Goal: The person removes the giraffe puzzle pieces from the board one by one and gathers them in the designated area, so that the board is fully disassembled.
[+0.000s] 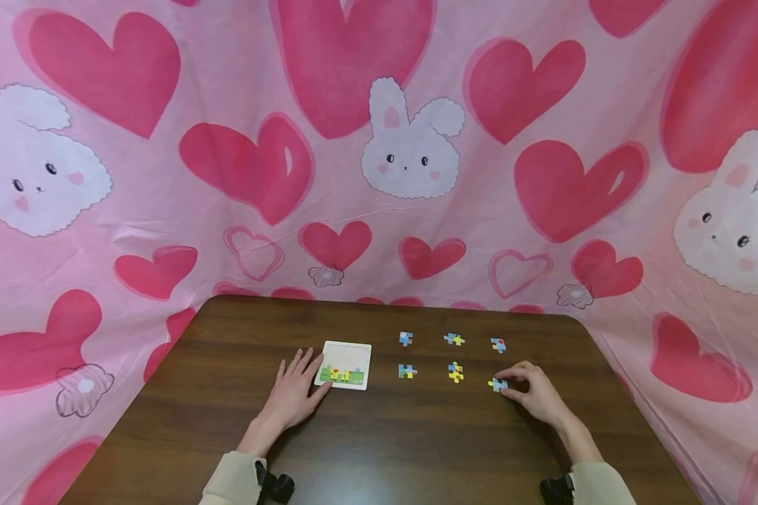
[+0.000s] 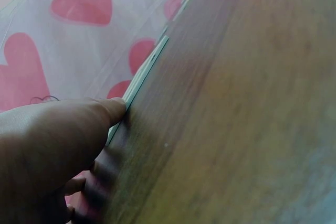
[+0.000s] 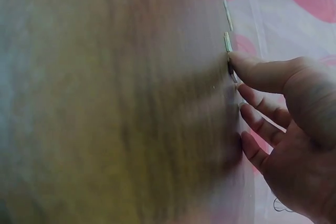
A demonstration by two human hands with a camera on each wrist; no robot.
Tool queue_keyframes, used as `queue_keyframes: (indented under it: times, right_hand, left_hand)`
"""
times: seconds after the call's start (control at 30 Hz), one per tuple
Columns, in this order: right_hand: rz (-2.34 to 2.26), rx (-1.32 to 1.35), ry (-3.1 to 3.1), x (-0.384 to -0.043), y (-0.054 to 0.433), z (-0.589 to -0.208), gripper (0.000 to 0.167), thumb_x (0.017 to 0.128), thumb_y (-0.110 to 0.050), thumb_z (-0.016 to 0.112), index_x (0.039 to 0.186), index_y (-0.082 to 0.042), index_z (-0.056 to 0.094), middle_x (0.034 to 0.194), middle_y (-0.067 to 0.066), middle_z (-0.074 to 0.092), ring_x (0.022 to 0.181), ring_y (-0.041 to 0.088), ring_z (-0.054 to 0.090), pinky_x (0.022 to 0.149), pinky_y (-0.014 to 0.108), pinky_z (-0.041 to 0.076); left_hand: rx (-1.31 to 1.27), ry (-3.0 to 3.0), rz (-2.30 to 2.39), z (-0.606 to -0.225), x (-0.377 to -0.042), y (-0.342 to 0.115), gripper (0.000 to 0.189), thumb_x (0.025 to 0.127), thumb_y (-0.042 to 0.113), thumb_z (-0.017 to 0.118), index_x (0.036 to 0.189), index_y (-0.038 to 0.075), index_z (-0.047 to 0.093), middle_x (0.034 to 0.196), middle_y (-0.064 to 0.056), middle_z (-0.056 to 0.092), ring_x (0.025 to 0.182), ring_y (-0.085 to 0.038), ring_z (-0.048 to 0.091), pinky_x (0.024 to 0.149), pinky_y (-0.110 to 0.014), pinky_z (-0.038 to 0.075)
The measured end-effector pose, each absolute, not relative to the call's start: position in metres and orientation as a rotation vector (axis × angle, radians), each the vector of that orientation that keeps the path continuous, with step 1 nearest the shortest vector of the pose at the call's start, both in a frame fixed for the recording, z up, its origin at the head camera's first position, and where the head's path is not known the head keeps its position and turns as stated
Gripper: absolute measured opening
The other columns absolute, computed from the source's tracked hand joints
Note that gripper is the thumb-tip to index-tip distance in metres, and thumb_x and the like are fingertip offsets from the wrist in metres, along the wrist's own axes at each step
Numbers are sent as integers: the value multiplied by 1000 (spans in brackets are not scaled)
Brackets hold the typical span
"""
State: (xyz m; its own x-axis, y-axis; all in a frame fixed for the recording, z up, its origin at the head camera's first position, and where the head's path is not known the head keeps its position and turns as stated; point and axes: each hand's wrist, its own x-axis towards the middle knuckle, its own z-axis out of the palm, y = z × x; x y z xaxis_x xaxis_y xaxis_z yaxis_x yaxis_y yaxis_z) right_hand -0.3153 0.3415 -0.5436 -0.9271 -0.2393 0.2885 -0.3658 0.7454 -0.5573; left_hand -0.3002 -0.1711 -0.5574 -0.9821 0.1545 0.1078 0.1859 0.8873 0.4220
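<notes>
R fingers [image 1: 516, 372] are pinching a puzzle pc [image 1: 497, 384] btwn their tips; L fingers [image 1: 312, 367] are lying spread, touching the puzzle frame [image 1: 347, 355] just R of them. Best be gripping by edges, pressing lightly, L fingers steadying w/o pushing. In R wrist view, R fingers are blocking most of the pc; can't tell if it's touching the table [image 1: 391, 449].

the wood-grained table [image 1: 366, 449] looks smooth and faintly glossy, the backdrop [image 1: 379, 210] matt, creased cloth.
</notes>
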Motion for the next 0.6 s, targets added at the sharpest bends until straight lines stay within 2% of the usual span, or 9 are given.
queue_keyframes:
  times: [0.33, 0.6]
  right_hand:
    - [1073, 337, -2672, -312, 330, -538, 33, 89, -3, 90, 120, -2, 79, 105, 10, 72, 92, 22, 70, 81, 28, 58]
    - [1184, 377, -2648, -308, 296, -527, 35, 92, -2, 87, 125, 2, 75, 100, 10, 73, 90, 20, 71, 74, 27, 57]
  left_hand:
    - [-290, -2979, -690, -557, -302, -171, 71, 106, 44, 70, 162, 5, 52, 173, -27, 42, 166, -51, 32, 132, -77, 20]
    - [-358, -2990, -694, -552, -299, -184, 66, 106, 41, 72, 162, 10, 55, 173, -24, 45, 166, -47, 35, 133, -72, 25]
